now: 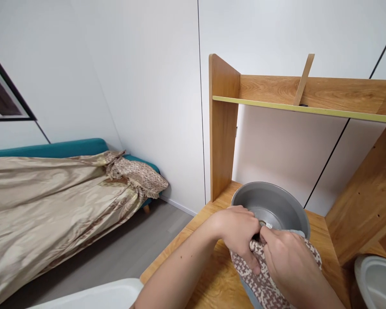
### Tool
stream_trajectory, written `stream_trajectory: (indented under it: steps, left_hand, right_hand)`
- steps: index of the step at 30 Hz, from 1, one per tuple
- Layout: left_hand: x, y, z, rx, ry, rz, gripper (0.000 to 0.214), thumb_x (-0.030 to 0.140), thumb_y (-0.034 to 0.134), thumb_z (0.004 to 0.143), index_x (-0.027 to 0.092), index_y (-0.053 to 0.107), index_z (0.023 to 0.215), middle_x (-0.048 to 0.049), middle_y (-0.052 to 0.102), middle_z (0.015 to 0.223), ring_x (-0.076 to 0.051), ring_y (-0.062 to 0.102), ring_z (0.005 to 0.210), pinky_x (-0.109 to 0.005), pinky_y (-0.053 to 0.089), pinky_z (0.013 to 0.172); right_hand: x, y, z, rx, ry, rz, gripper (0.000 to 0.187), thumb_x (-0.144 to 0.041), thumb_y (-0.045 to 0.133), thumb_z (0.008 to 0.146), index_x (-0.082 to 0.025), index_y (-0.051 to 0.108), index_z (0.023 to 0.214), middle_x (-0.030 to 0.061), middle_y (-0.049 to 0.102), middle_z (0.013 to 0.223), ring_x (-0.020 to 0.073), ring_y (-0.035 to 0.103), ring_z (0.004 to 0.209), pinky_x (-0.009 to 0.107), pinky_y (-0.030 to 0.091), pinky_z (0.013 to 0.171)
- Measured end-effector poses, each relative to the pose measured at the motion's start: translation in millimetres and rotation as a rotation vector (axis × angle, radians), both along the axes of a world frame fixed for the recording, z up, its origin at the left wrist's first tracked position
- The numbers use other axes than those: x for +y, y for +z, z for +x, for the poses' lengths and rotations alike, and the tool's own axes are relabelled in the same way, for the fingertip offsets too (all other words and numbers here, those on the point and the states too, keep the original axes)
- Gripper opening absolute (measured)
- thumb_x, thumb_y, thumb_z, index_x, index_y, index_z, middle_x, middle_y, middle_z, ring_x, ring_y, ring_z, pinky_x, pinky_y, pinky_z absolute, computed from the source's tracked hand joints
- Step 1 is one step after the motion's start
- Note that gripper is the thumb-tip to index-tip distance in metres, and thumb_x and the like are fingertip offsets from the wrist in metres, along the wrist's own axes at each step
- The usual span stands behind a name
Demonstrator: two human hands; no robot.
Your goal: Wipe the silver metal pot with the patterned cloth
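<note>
A brown-and-white patterned cloth (260,285) with a grey-blue part hangs over the near rim of a round grey basin (266,199). My left hand (239,234) is closed on the cloth from the left side, its thumb pointing down along the fabric. Close beside it, my right hand (286,257) also grips the cloth, fingers curled. Both hands meet at the basin's near edge. A small whitish bit shows just beyond the fingertips inside the basin. What lies under my hands is hidden.
The basin stands on a wooden desk (193,240) under a wooden shelf (270,88). A pale container (379,279) sits at the lower right. At the bottom left is a white rounded edge (116,294). A cloth-covered teal sofa (51,148) stands left.
</note>
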State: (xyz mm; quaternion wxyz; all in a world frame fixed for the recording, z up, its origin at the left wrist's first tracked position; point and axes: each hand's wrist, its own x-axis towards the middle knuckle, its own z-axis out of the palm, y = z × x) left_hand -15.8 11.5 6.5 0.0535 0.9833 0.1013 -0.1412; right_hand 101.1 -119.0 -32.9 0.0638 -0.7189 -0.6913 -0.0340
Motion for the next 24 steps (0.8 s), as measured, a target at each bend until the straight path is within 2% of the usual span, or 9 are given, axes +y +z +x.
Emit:
stream_trajectory:
  steps: [7, 13, 24]
  left_hand:
    - [-1.9, 2.0, 0.0, 0.018, 0.009, 0.011, 0.053, 0.075, 0.076, 0.067, 0.027, 0.078, 0.091, -0.0053, 0.08, 0.086, -0.027, 0.074, 0.08, -0.034, 0.047, 0.064]
    - [-3.2, 4.8, -1.2, -0.026, -0.012, -0.004, 0.049, 0.068, 0.08, 0.066, 0.033, 0.08, 0.1, -0.0015, 0.08, 0.083, -0.026, 0.074, 0.081, -0.032, 0.045, 0.062]
    - [-5.0, 7.4, -1.8, -0.004, 0.024, -0.018, 0.047, 0.067, 0.081, 0.066, 0.032, 0.079, 0.097, -0.0017, 0.081, 0.086, -0.025, 0.074, 0.082, -0.032, 0.043, 0.064]
  right_hand:
    - [0.4, -0.5, -0.7, -0.011, 0.002, 0.002, 0.023, -0.012, 0.049, 0.09, -0.022, 0.07, 0.091, 0.0044, 0.075, 0.081, 0.0238, 0.071, 0.071, 0.035, 0.024, 0.057]
    - [-1.3, 4.1, -3.0, -0.063, -0.039, -0.033, 0.031, -0.016, 0.045, 0.095, -0.026, 0.071, 0.106, 0.0044, 0.075, 0.077, 0.0257, 0.072, 0.069, 0.035, 0.018, 0.056]
    - [-1.3, 3.7, -4.2, -0.103, -0.045, -0.049, 0.029, -0.016, 0.044, 0.094, -0.024, 0.071, 0.104, 0.0059, 0.074, 0.076, 0.0269, 0.072, 0.068, 0.036, 0.017, 0.055]
